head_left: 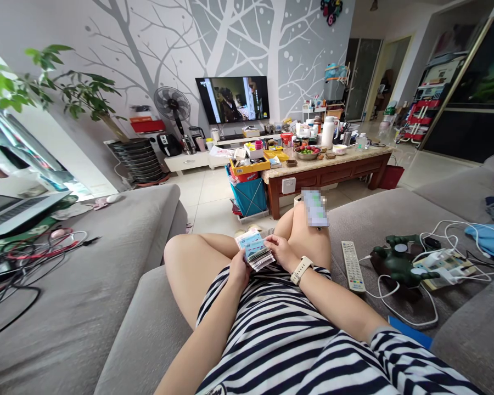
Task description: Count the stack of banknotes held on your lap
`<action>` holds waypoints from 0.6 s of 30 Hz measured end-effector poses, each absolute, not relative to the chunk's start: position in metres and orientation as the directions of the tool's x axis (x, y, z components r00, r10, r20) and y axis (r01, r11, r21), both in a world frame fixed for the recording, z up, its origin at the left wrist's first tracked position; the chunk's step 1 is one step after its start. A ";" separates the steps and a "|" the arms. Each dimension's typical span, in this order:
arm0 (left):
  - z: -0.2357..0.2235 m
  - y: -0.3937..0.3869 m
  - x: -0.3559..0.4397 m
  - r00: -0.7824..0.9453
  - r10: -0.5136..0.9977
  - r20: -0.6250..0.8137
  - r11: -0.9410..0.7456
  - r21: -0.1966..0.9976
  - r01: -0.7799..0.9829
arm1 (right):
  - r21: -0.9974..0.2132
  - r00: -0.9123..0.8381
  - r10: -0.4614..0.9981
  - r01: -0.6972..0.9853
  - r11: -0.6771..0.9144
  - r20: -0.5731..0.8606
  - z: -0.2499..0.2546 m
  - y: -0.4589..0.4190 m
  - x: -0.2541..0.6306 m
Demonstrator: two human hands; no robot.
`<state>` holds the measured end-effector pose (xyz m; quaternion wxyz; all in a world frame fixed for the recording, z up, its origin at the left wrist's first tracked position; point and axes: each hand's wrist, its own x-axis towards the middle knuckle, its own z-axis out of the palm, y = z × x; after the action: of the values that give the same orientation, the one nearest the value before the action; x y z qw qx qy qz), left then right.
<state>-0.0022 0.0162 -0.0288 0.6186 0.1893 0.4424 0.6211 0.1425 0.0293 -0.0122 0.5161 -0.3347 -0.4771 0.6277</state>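
I sit on a grey sofa (pixel 107 307) in a striped dress, knees up. A thick stack of small printed cards (pixel 254 249) rests in my lap. My left hand (pixel 237 270) is closed around the stack's lower left edge. On the stack's right side my right hand (pixel 280 251), with a white watch on the wrist, pinches the top cards with its fingers. A blurred rectangular patch (pixel 315 207) lies on my right knee.
A white remote control (pixel 352 265) lies on the sofa to my right, beside a green toy fist (pixel 399 260) and white charging cables (pixel 444 258). Cables and a laptop (pixel 12 214) sit on the left. A cluttered wooden coffee table (pixel 325 173) stands ahead, with a TV (pixel 233 99) behind.
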 end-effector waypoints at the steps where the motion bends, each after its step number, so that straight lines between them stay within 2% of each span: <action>1: -0.029 0.016 -0.002 -0.159 0.936 -0.314 0.161 0.784 -0.600 | -0.940 -0.255 0.965 -0.340 -0.024 0.068 -0.012 0.029 0.143; 12: -0.036 0.019 -0.004 -0.166 0.936 -0.311 0.157 0.790 -0.593 | -0.896 -0.317 0.948 -0.431 -0.108 0.038 -0.016 0.031 0.143; 18: -0.039 0.020 -0.003 -0.149 0.948 -0.282 0.134 0.776 -0.616 | -0.944 -0.341 0.935 -0.329 -0.020 0.098 -0.016 0.032 0.146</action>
<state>-0.0026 0.0196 -0.0388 0.6223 0.1959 0.4239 0.6282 0.1460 0.0318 -0.0160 0.4881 -0.3023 -0.5015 0.6472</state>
